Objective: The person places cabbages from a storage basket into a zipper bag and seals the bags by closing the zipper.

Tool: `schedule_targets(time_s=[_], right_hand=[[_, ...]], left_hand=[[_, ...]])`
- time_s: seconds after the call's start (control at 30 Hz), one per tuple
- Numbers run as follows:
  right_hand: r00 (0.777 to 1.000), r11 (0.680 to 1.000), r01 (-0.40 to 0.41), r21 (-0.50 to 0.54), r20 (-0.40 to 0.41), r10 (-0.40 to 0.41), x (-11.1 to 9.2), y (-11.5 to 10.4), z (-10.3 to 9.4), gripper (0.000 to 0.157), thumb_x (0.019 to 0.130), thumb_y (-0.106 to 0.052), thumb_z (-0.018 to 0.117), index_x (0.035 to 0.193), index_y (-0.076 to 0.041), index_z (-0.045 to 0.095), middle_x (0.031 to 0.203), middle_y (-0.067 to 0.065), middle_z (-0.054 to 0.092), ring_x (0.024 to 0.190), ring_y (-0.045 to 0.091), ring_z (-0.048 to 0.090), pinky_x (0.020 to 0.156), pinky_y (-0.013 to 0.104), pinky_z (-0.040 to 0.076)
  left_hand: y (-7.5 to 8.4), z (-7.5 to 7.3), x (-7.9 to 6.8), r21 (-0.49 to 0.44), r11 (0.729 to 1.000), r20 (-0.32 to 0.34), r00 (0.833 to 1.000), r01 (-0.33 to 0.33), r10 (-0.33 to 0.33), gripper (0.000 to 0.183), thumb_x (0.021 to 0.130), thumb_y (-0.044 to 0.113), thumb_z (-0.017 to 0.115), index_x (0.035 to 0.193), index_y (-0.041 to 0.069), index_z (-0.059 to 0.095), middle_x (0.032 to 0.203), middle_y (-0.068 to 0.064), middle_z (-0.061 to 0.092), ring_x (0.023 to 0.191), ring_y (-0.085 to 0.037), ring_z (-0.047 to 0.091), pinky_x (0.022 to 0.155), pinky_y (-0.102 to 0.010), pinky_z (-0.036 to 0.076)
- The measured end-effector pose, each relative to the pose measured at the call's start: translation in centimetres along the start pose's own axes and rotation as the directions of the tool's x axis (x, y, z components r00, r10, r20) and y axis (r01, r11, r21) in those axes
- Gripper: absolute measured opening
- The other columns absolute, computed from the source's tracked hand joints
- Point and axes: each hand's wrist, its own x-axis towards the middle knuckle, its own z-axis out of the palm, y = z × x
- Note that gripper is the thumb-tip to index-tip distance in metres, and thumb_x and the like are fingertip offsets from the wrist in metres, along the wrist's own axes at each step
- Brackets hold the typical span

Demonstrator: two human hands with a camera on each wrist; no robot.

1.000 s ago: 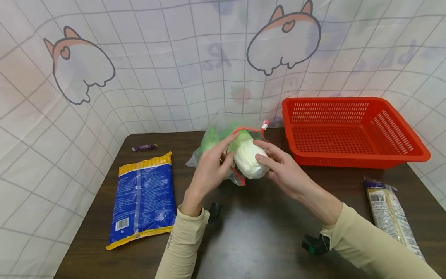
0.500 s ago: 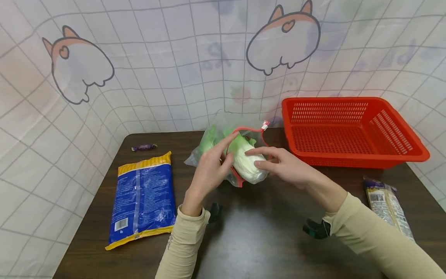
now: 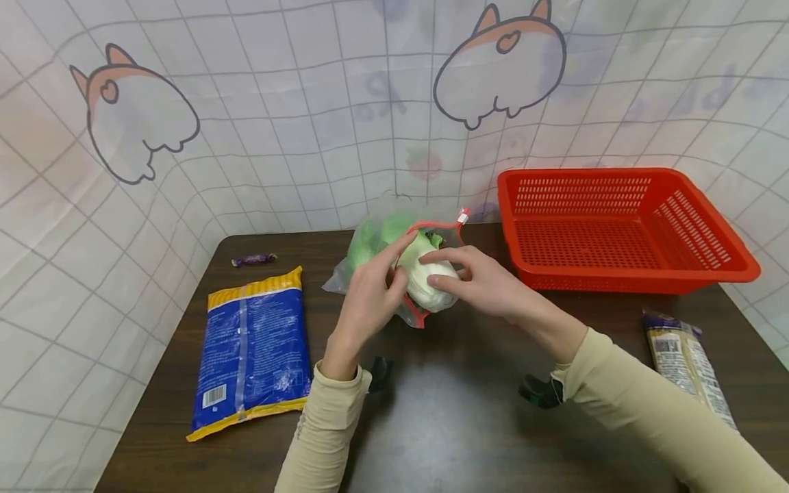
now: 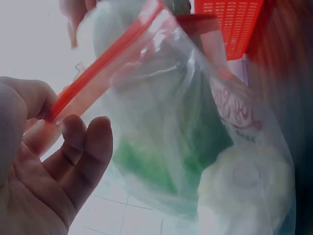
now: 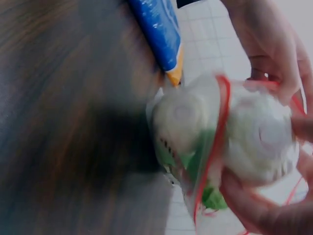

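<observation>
My left hand [image 3: 366,298] pinches the red zip edge [image 4: 105,63] of a clear zip bag [image 3: 337,279], clearest in the left wrist view. The bag stands at the back of the table, its mouth towards me. In that mouth is a small white-and-green Chinese cabbage [image 3: 425,286], white base outward. My right hand [image 3: 496,284] grips this cabbage, fingers on top and thumb nearer me. Another cabbage [image 4: 244,188] lies inside the bag, seen through the plastic. The leafy end of the gripped cabbage is partly hidden by the bag and my fingers.
A red plastic basket [image 3: 616,281] stands at the back right. A blue-and-yellow packet [image 3: 253,349] lies on the left, with a small purple wrapped sweet [image 3: 254,260] behind it. Another long packet [image 3: 687,370] lies on the right. A patterned curtain [image 3: 277,137] closes the back.
My right hand loosened, took hold again higher on the cabbage, and moved left with it, further into the bag's mouth. My left hand stays nearly in place at the zip edge.
</observation>
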Motion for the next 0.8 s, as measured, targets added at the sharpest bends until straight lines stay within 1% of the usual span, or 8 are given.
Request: schedule_targets(time_s=[0.1, 0.23, 0.3, 0.4, 0.47, 0.67, 0.73, 0.8], right_hand=[[0.997, 0.999, 0.006, -0.034, -0.080, -0.009, 0.2, -0.4, 0.3, 0.038, 0.096, -0.030, 0.062, 0.133, -0.021, 0.061, 0.133, 0.004, 0.049, 0.106, 0.031, 0.064, 0.080, 0.040, 0.054], [0.992, 0.997, -0.006, 0.076, -0.127, 0.015, 0.1, -0.6, 0.8, 0.038, 0.097, -0.027, 0.061, 0.134, -0.018, 0.059, 0.137, 0.004, 0.048, 0.109, 0.036, 0.063, 0.083, 0.044, 0.054], [0.986, 0.998, 0.006, 0.060, -0.165, 0.004, 0.2, -0.5, 1.0, 0.038, 0.096, -0.024, 0.062, 0.134, -0.016, 0.060, 0.136, 0.005, 0.049, 0.113, 0.033, 0.061, 0.085, 0.045, 0.052], [0.969, 0.996, 0.024, -0.088, -0.242, -0.045, 0.5, -0.2, 1.5, 0.037, 0.095, -0.021, 0.063, 0.131, -0.012, 0.062, 0.135, 0.013, 0.049, 0.119, 0.030, 0.051, 0.086, 0.046, 0.049], [0.957, 0.980, 0.010, -0.197, -0.284, -0.067, 0.7, 0.0, 1.7, 0.037, 0.094, -0.022, 0.064, 0.129, -0.010, 0.063, 0.134, 0.017, 0.047, 0.122, 0.030, 0.043, 0.086, 0.045, 0.047], [0.952, 0.965, 0.015, -0.263, -0.291, -0.095, 1.4, 0.5, 1.9, 0.038, 0.094, -0.022, 0.065, 0.129, -0.008, 0.062, 0.137, 0.021, 0.043, 0.128, 0.033, 0.037, 0.086, 0.048, 0.047], [0.950, 0.938, 0.059, -0.342, -0.269, -0.158, 1.7, 0.7, 2.0, 0.036, 0.094, -0.019, 0.065, 0.129, -0.007, 0.063, 0.135, 0.024, 0.045, 0.125, 0.035, 0.040, 0.086, 0.049, 0.047], [0.947, 0.881, 0.105, -0.461, -0.223, -0.229, 1.7, 0.8, 2.0, 0.035, 0.093, -0.016, 0.067, 0.127, -0.006, 0.065, 0.133, 0.028, 0.047, 0.124, 0.039, 0.043, 0.089, 0.051, 0.047]], left_hand=[[0.0, 0.2, 0.0, 0.019, 1.000, -0.021, 1.000, -0.012, 0.013, 0.055, 0.087, -0.007, 0.048, 0.138, 0.013, 0.057, 0.058, 0.002, 0.037, 0.048, -0.010, 0.030, 0.048, -0.026, 0.029], [0.1, 0.5, 0.1, 0.064, 0.998, -0.040, 0.999, 0.002, 0.000, 0.056, 0.086, -0.008, 0.048, 0.139, 0.011, 0.057, 0.063, 0.001, 0.039, 0.049, -0.010, 0.029, 0.049, -0.025, 0.029], [0.1, 0.6, 0.1, 0.062, 0.998, -0.038, 0.999, -0.002, 0.005, 0.056, 0.087, -0.008, 0.048, 0.139, 0.011, 0.056, 0.063, 0.000, 0.039, 0.050, -0.010, 0.029, 0.049, -0.025, 0.029], [0.5, 0.6, 0.1, 0.022, 0.999, 0.003, 0.999, -0.047, 0.047, 0.057, 0.087, -0.009, 0.048, 0.140, 0.012, 0.055, 0.063, 0.001, 0.039, 0.050, -0.010, 0.030, 0.049, -0.025, 0.030], [0.8, 0.7, 0.1, -0.004, 0.997, 0.038, 0.996, -0.078, 0.078, 0.057, 0.088, -0.008, 0.047, 0.141, 0.013, 0.054, 0.064, 0.001, 0.039, 0.051, -0.010, 0.030, 0.050, -0.025, 0.031], [0.9, 0.7, 0.0, -0.011, 0.998, 0.050, 0.997, -0.065, 0.066, 0.057, 0.088, -0.008, 0.048, 0.142, 0.013, 0.054, 0.063, 0.001, 0.040, 0.051, -0.010, 0.032, 0.050, -0.024, 0.031], [0.8, 0.7, 0.0, -0.021, 0.999, 0.041, 0.998, -0.046, 0.047, 0.057, 0.088, -0.008, 0.048, 0.141, 0.013, 0.054, 0.063, 0.001, 0.041, 0.050, -0.010, 0.033, 0.049, -0.024, 0.031], [0.8, 0.6, -0.1, -0.039, 0.999, 0.036, 0.999, -0.012, 0.013, 0.056, 0.089, -0.006, 0.048, 0.141, 0.013, 0.054, 0.062, 0.001, 0.044, 0.050, -0.009, 0.036, 0.047, -0.023, 0.032]])
